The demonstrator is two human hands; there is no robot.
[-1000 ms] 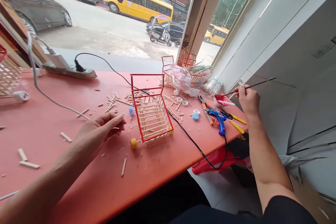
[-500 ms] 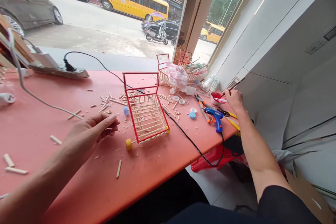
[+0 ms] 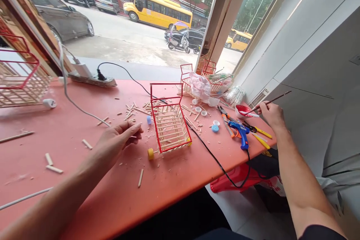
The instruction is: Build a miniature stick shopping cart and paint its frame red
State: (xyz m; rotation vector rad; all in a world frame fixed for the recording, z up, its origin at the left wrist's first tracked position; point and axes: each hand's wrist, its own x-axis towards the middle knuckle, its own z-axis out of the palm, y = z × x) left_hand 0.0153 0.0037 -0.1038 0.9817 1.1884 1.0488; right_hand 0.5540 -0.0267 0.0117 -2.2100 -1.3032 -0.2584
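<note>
My right hand point(image 3: 272, 115) grips a thin paintbrush point(image 3: 278, 97), its tip down in a small white cup point(image 3: 239, 114) of red paint. On the table in front of me stands a miniature shopping cart point(image 3: 172, 129) made of wooden sticks. Its handle and top rim are red, and yellow and blue bottle-cap wheels show at its base. Just left of the cart hovers my left hand point(image 3: 123, 135), empty, its fingers loosely bent and slightly apart.
A blue glue gun point(image 3: 239, 129) and pliers point(image 3: 225, 120) lie near the cup, the gun's black cord crossing the table edge. Cut sticks and caps litter the pink table point(image 3: 112, 202). More carts stand at the back and far left point(image 3: 19, 78). A power strip point(image 3: 92, 78) sits by the window.
The view has swung left, bringing another cart into sight at the far left. The right hand still has the brush at the paint cup; the left hand stays beside the cart.
</note>
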